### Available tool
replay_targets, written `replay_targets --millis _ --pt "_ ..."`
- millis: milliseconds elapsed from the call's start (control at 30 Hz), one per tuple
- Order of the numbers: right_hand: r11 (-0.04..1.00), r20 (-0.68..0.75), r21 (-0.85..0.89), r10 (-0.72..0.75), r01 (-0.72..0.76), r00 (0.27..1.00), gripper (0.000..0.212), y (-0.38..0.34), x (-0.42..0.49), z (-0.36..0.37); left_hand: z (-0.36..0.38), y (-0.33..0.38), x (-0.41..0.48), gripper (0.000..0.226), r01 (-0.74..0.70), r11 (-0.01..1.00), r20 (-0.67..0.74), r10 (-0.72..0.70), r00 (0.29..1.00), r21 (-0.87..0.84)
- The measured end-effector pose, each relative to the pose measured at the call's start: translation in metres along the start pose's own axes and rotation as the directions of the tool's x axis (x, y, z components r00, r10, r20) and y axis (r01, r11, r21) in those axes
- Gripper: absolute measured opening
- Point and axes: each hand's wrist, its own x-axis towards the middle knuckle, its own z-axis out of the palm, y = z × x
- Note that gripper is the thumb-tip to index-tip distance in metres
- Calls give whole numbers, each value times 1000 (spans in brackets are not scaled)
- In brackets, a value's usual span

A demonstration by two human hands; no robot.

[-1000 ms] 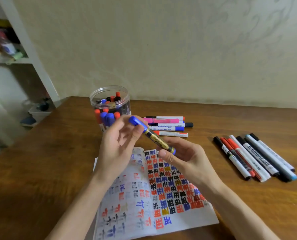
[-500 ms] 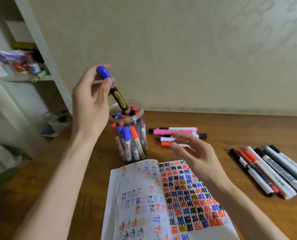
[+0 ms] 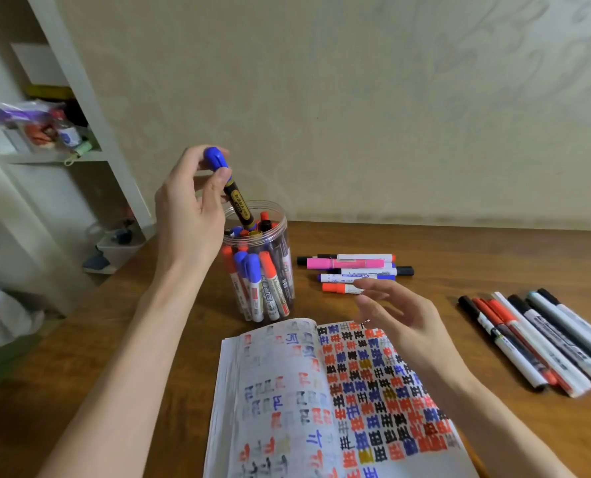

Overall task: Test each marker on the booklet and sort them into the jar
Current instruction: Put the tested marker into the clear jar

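Wall [image 3: 373,98]: beige, faint swirling relief, soft even light. Table [image 3: 494,257]: brown wood, back edge against the wall. Shelving unit [image 3: 80,81]: white, far left, one shelf crowded with blurred clutter [image 3: 45,129]. White tray [image 3: 116,248]: low, beneath the shelves.

Little room is left in the mouth of the jar [image 3: 288,257], which is crowded with upright markers [image 3: 252,284]. The near edge of the desk [image 3: 476,257] is taken up by the open booklet [image 3: 287,391]. Bare wood is found along the left edge, and between the booklet and the marker row [image 3: 535,343] at the right edge.
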Motion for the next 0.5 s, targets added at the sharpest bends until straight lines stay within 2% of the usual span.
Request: replay_targets --millis 500 --pt "1000 -1 -15 20 -20 1000 23 4 -2 -3 -2 -2 6 11 -36 976 45 27 999 216"
